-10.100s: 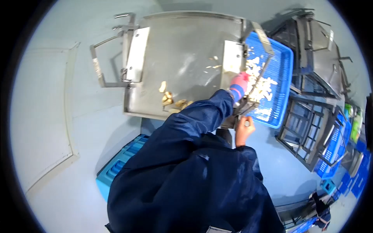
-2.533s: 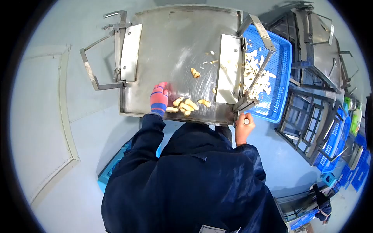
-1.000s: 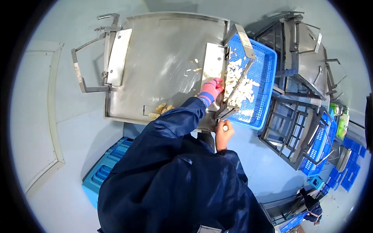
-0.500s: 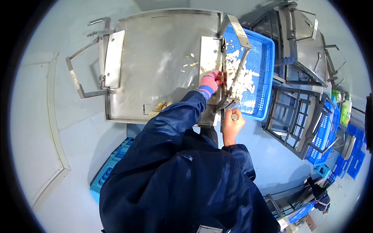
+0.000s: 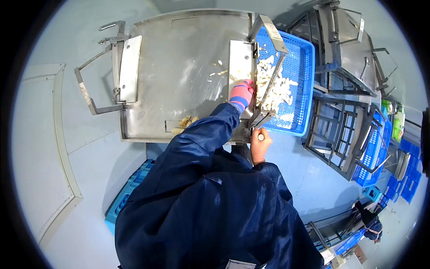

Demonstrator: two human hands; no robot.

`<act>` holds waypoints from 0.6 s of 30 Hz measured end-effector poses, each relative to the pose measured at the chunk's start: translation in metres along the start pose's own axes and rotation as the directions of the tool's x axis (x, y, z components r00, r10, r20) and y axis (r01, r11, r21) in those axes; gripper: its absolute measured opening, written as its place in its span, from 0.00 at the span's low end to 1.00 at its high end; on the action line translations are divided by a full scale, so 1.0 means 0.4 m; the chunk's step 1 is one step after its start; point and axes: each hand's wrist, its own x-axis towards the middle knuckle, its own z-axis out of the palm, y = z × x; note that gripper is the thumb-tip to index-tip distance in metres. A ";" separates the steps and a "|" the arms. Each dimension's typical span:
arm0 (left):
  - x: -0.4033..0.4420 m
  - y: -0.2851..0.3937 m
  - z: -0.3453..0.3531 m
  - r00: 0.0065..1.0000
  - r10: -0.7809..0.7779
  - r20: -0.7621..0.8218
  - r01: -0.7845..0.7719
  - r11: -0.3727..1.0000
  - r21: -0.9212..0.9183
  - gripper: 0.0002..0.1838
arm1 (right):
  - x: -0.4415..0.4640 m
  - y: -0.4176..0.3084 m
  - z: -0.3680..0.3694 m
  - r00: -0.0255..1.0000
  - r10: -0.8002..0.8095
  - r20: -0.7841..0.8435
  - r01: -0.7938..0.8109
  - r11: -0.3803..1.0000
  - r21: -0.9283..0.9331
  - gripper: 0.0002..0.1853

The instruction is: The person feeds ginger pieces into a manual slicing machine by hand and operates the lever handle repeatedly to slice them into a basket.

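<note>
My left hand [image 5: 242, 93], in a pink and purple striped glove, is closed on the white cutting board [image 5: 239, 56] at the right edge of the steel table. Its fingertips are by the board's outer edge, and what they hold is hidden. Bare, my right hand [image 5: 259, 147] wraps round a knife handle [image 5: 260, 137] just off the table's near right corner; most of the blade is hard to make out. Beyond the board, pale sliced pieces [image 5: 280, 92] lie in a blue perforated basket [image 5: 308, 85]. A few pale scraps [image 5: 219, 73] rest left of the board.
Over the basket's left side stands a metal bracket [image 5: 275, 38]. Yellowish pieces [image 5: 184, 122] lie near the front edge of the steel table [image 5: 179, 58]. A second white board [image 5: 131, 69] is at the left. Steel frames [image 5: 336, 134] stand to the right; a person [image 5: 372, 229] is far off.
My right hand has moved left with the knife handle, closer to the table's corner. My left hand stays on the board, its fingers drawn in slightly.
</note>
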 end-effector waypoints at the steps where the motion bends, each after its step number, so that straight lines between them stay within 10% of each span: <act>1: 0.001 0.013 0.005 0.999 0.009 -0.042 -0.007 0.998 0.055 0.13 | -0.002 -0.007 -0.002 1.000 0.023 0.011 -0.023 1.000 0.021 0.14; 5: 0.022 0.054 0.017 0.996 -0.066 -0.051 0.069 0.996 0.060 0.11 | 0.015 -0.056 -0.026 1.000 0.005 0.003 -0.005 1.000 0.006 0.14; 9: 0.008 0.176 -0.061 0.961 -0.063 0.268 0.208 0.805 -0.556 0.11 | 0.016 -0.051 -0.024 0.998 -0.040 -0.038 0.040 0.999 -0.012 0.14; 11: 0.010 0.176 -0.106 0.905 0.199 0.377 0.001 0.883 -0.469 0.16 | 0.013 -0.042 -0.018 0.998 -0.045 -0.042 0.045 0.999 -0.015 0.14; 13: -0.003 0.182 -0.228 0.844 0.473 0.254 -0.487 0.874 -0.011 0.19 | 0.015 -0.046 -0.019 0.999 -0.039 -0.036 0.039 0.999 0.003 0.14; 18: -0.083 0.052 -0.461 0.918 0.050 0.393 -0.136 0.971 0.195 0.19 | 0.014 -0.046 -0.020 0.999 -0.044 -0.023 0.045 0.998 0.036 0.14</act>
